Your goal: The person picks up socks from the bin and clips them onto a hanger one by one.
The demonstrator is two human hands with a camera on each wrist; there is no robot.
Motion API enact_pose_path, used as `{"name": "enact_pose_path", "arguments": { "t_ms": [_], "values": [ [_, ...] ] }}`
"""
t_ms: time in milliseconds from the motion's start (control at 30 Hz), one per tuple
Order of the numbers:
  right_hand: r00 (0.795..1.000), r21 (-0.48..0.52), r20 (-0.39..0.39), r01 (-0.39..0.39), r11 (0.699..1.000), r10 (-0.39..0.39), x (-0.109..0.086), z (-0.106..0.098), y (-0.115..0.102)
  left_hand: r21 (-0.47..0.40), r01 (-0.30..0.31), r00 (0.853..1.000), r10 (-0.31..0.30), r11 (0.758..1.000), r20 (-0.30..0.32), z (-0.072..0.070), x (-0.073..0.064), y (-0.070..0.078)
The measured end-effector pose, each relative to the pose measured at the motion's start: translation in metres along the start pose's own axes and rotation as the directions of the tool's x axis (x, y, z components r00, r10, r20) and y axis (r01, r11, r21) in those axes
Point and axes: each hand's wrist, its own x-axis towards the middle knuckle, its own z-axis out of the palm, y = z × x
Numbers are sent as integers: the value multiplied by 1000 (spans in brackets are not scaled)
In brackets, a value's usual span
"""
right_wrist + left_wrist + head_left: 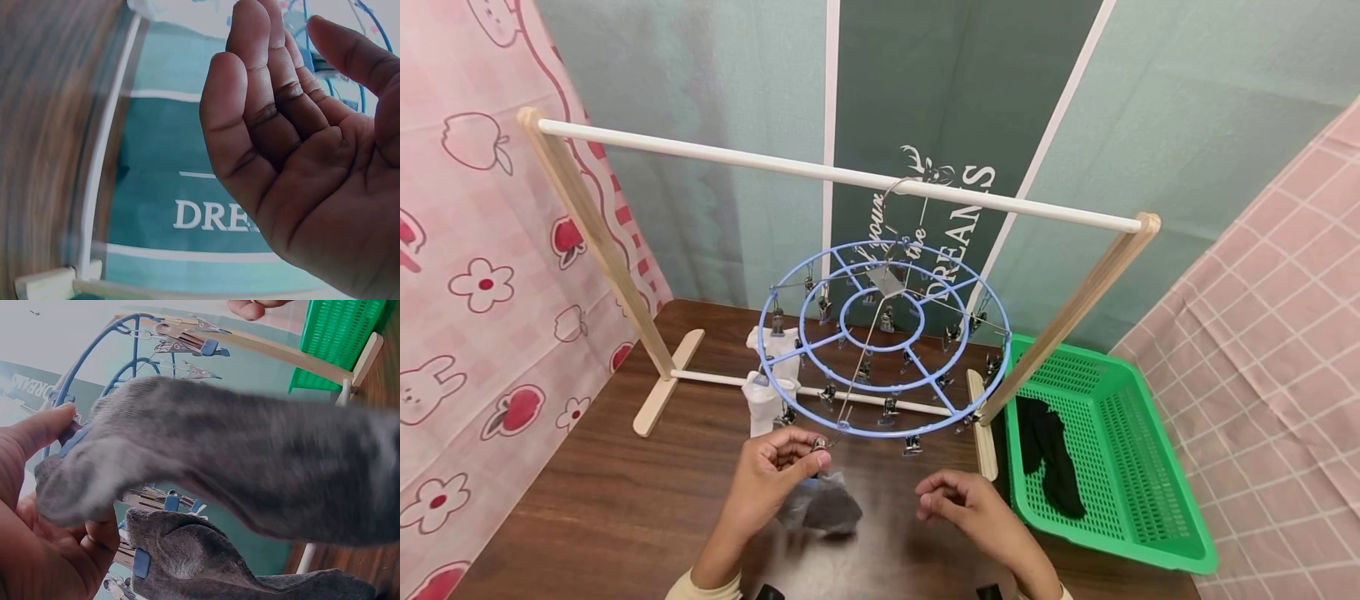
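Note:
A round blue clip hanger (889, 434) hangs by its hook from a white rod. At its near edge my left hand (767, 475) pinches a metal clip (820, 444) with blue tips between thumb and fingers. From this clip hangs a grey sock (250, 456), blurred in the left wrist view. Another grey sock (194, 550) hangs from a neighbouring clip below it in that view. My right hand (966, 508) is held above the table, apart from the hanger, its fingers loosely bent and holding nothing. White socks (767, 400) hang at the hanger's left side.
The hanger's rack has a white top rod (715, 156) and wooden legs (1067, 317). At the right sits a green basket (1120, 500) with black socks (1060, 467) inside. Several bare clips dangle from the rings. Curtains stand behind and on both sides of the brown table (572, 500).

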Motion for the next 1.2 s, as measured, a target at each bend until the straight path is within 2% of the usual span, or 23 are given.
{"name": "enact_pose_path", "arguments": {
  "t_ms": [267,533,667,867,1033,1200],
  "values": [
    [993,17,-109,45,999,-43,-7,-21,0,-41,-11,1000,11,999,15,-2,0,-1],
    [978,-18,-207,-28,999,24,-12,-39,-5,-37,5,1000,-4,999,18,-4,-2,-5],
    [952,-75,-305,-43,996,18,-14,-46,-8,-23,31,999,-31,999,19,-4,-2,-5],
    [889,-155,-457,-84,984,4,-15,-61,-14,-19,74,997,-74,997,3,-5,-2,-3],
    [860,-187,-510,-122,975,9,-14,-75,-18,7,75,997,-75,997,-6,-6,-1,-4],
    [841,-192,-541,-124,974,0,-11,-84,-19,31,48,999,-47,998,-22,-7,0,-4]
  ]
}}
